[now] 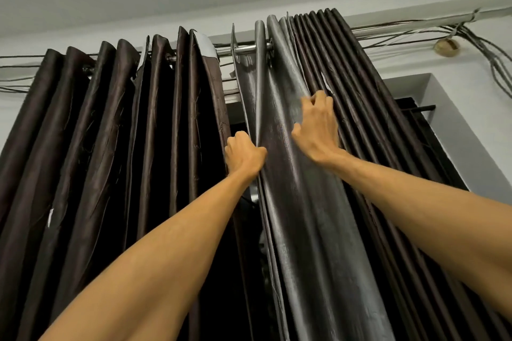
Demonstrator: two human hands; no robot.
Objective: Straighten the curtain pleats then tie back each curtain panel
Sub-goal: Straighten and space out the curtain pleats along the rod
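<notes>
Two dark brown curtain panels hang by eyelets from a metal rod (246, 49). The left panel (110, 133) falls in loose, uneven pleats. The right panel (360, 108) is bunched in tight pleats, and its inner folds show a silver-grey lining (302, 202). My left hand (243, 153) grips the inner edge fold of the right panel, fingers curled round it. My right hand (318, 127) is raised higher on the same panel, its fingers curled into the pleats where grey lining meets brown cloth; it is slightly blurred.
Bundled cables (471, 36) run along the wall above the rod and drop at the right. A white window recess (443, 108) with dark bars shows behind the right panel. The gap between the panels is dark.
</notes>
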